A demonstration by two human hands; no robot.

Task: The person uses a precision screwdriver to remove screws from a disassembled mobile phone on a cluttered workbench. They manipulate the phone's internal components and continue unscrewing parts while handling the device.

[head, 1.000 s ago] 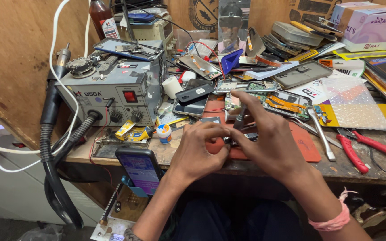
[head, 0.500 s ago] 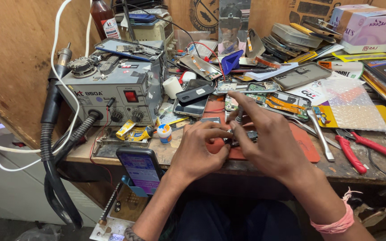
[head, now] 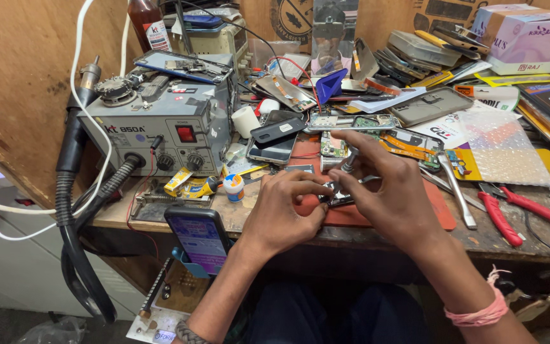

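Head view: left hand [head: 286, 213] pinches one small dark part [head: 333, 199] over the red mat [head: 437, 210]; right hand [head: 386, 191] grips one screwdriver [head: 349, 159] upright on it; one red pliers [head: 510, 213], one rework station [head: 160, 130], one lit phone [head: 200, 239] nearby.

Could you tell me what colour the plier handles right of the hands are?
Red, clearest in the head view: the red-handled metal pliers lie on the wooden bench.

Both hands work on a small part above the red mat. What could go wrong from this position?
1. The small part between the left hand and right hand could slip into the clutter and be lost.
2. The phone overhangs the bench edge beside the left forearm; a nudge may drop it.
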